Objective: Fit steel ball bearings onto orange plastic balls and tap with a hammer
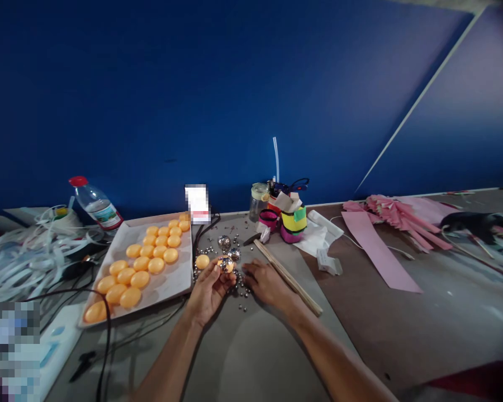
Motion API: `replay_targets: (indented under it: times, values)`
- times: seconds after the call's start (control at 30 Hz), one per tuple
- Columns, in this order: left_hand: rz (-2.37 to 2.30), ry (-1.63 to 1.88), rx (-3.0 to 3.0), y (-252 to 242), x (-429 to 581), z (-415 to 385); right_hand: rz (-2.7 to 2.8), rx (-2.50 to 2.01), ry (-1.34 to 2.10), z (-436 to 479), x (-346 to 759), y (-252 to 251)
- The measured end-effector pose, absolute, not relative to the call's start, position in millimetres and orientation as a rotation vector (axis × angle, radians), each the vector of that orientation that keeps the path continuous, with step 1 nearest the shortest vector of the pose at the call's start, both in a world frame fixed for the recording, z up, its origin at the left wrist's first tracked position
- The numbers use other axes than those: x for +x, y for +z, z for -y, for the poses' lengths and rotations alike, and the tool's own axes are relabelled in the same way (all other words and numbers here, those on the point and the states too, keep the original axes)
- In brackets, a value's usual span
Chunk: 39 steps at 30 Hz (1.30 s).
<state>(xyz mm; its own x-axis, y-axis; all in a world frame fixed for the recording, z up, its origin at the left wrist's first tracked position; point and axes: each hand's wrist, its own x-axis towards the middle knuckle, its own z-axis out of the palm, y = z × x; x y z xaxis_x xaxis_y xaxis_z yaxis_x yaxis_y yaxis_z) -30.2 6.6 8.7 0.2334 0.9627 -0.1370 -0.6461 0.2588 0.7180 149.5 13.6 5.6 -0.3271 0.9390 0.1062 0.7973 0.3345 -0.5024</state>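
Raised a little above the table, my left hand (210, 291) is closed around an orange ball (225, 264) partly covered with shiny silver pieces. My right hand (265, 280) rests to its right, palm down, fingers stretched toward small loose silver beads (242, 289); whether a fingertip touches one is hard to make out. Just beyond the hands lie two more balls in silver, a nearer one (233, 254) and a farther one (224, 242). A plain orange ball (202, 261) sits left of the held ball.
A white tray (174, 279) of several orange balls stands left, beside a red-capped bottle (103, 209) and tangled white strips (29, 251). Thin sticks (291, 279) lie right of my right hand. Behind are a jar (259, 202) and a yellow container (294, 222). Pink paper (381, 251) lies right.
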Motion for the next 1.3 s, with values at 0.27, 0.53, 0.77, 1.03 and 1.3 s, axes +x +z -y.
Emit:
replay_targets:
  times: [0.27,0.53,0.77,1.03,1.3]
  values:
    - [-0.644,1.175,0.601,9,-28,-6,2.342,-1.642,0.402,-16,139,0]
    - [-0.662,1.185,0.56,9,-28,-7,1.758,-1.353,0.701,-16,146,-3]
    - [-0.682,1.185,0.544,6,-28,-8,1.149,-1.168,1.262,-18,139,-4]
    - [-0.701,1.165,0.566,11,-25,-6,0.948,-0.89,1.543,-9,133,8]
    - [-0.693,1.153,0.616,7,-24,-6,0.877,-0.823,1.626,-7,131,11]
